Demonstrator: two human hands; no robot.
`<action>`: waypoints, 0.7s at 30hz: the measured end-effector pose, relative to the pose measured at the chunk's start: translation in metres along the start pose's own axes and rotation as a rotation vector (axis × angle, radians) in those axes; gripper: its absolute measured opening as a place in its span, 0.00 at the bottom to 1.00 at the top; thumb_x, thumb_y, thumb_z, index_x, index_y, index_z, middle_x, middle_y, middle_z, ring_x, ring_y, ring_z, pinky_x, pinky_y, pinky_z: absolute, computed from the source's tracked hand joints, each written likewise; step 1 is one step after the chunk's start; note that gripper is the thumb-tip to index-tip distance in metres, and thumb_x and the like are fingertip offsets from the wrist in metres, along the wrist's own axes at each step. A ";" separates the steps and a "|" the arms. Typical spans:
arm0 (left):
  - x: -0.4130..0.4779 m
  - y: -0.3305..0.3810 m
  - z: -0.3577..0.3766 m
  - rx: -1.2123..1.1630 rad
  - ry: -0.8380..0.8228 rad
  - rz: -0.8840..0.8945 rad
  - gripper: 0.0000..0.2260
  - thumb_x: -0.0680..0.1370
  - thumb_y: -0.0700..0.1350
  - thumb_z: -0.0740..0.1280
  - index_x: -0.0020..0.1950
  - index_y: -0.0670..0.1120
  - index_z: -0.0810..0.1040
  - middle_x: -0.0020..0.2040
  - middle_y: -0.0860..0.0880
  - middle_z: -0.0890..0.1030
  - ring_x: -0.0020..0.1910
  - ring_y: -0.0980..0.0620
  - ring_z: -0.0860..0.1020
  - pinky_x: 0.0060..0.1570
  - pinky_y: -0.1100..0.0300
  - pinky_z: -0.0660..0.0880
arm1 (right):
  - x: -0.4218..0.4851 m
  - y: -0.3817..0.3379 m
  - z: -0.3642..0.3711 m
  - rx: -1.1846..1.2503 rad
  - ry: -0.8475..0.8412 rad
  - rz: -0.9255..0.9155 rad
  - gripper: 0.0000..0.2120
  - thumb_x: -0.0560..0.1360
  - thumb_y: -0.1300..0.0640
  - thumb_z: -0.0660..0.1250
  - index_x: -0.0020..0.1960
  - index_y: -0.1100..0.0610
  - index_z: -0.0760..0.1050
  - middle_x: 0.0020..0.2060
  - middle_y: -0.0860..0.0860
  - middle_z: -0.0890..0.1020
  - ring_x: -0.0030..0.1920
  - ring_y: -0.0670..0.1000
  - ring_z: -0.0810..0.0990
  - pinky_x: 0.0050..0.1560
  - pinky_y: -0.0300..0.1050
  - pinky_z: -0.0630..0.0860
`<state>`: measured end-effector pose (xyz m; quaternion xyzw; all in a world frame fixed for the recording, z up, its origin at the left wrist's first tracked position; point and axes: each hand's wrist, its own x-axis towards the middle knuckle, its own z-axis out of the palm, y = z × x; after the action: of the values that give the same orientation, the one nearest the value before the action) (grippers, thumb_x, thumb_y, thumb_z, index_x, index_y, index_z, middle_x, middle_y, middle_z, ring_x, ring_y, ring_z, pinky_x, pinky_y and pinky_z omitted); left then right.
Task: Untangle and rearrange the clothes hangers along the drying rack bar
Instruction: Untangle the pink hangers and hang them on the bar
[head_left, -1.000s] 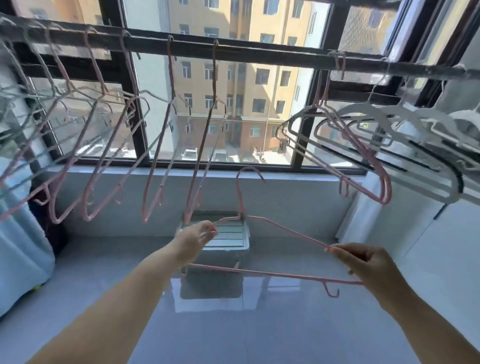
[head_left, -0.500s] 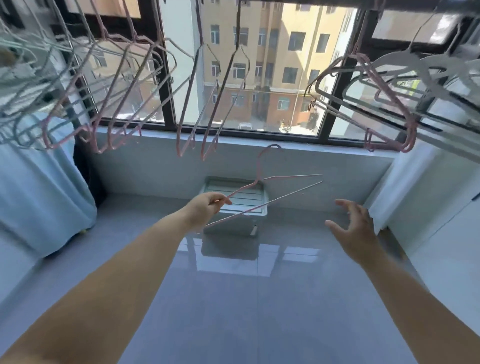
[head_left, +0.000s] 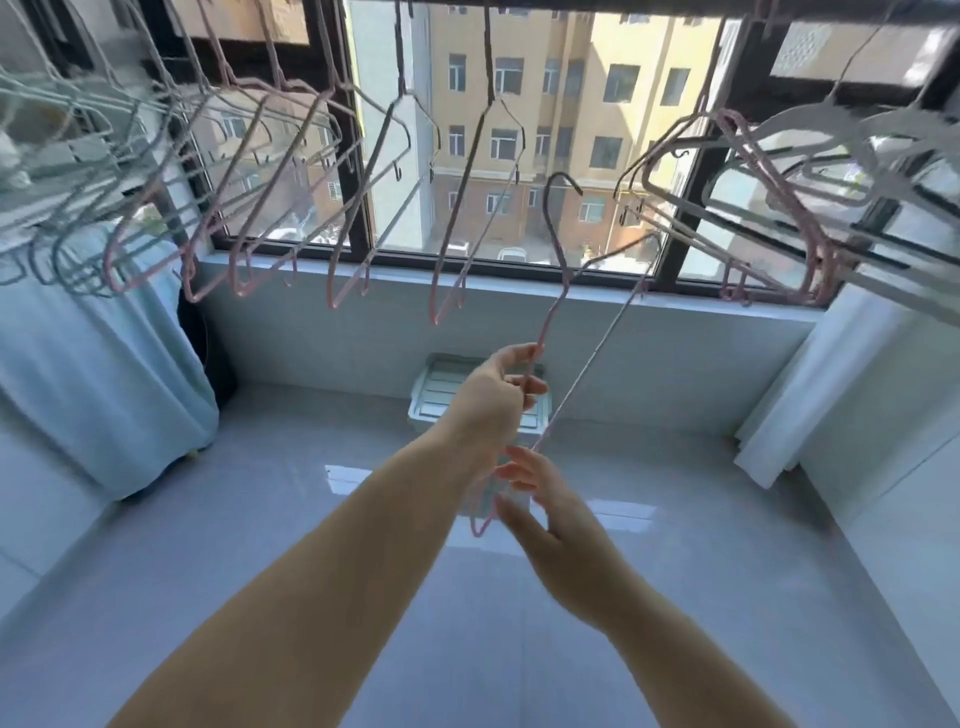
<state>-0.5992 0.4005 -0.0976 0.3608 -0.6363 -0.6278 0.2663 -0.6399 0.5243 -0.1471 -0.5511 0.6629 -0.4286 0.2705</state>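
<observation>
Raised since before, pink hanger (head_left: 551, 317) pinched by left hand (head_left: 498, 395), right hand (head_left: 545, 499) fingers spread; unhung, right cluster (head_left: 753, 208) remains tangled

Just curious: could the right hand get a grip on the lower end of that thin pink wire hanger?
Probably yes: the right hand is open beside the thin pink wire hanger, nothing between them.

I have a single head-worn wide-angle view, looking forward and slightly down from standing height toward the black-framed window (head_left: 363, 130). Thin pink wire hangers (head_left: 291, 208) dangle close overhead at the frame's top, the glossy grey tiled floor (head_left: 208, 545) fills the bottom, and straight lines bow outward.
</observation>
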 end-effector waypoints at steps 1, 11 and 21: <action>-0.002 0.007 0.005 -0.048 0.001 0.005 0.25 0.73 0.28 0.50 0.62 0.49 0.72 0.39 0.50 0.75 0.35 0.56 0.70 0.31 0.69 0.65 | -0.001 -0.004 0.003 0.017 0.018 -0.018 0.19 0.78 0.57 0.57 0.63 0.37 0.58 0.53 0.42 0.76 0.56 0.39 0.74 0.58 0.32 0.68; 0.003 0.067 0.024 -0.255 0.004 0.053 0.24 0.75 0.28 0.50 0.66 0.48 0.68 0.42 0.50 0.76 0.41 0.56 0.74 0.49 0.61 0.67 | 0.012 -0.027 -0.008 0.036 0.301 -0.064 0.15 0.78 0.53 0.51 0.62 0.51 0.68 0.30 0.40 0.75 0.33 0.43 0.74 0.35 0.33 0.68; 0.005 0.102 0.009 -0.087 -0.153 0.357 0.12 0.78 0.36 0.60 0.49 0.55 0.72 0.54 0.51 0.76 0.52 0.52 0.76 0.35 0.67 0.75 | 0.040 -0.069 -0.044 -0.015 0.612 -0.162 0.12 0.75 0.49 0.49 0.51 0.44 0.71 0.23 0.39 0.74 0.23 0.44 0.69 0.25 0.32 0.63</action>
<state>-0.6220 0.3965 0.0026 0.1817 -0.6808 -0.6231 0.3394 -0.6515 0.4958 -0.0610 -0.4496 0.6705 -0.5898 0.0193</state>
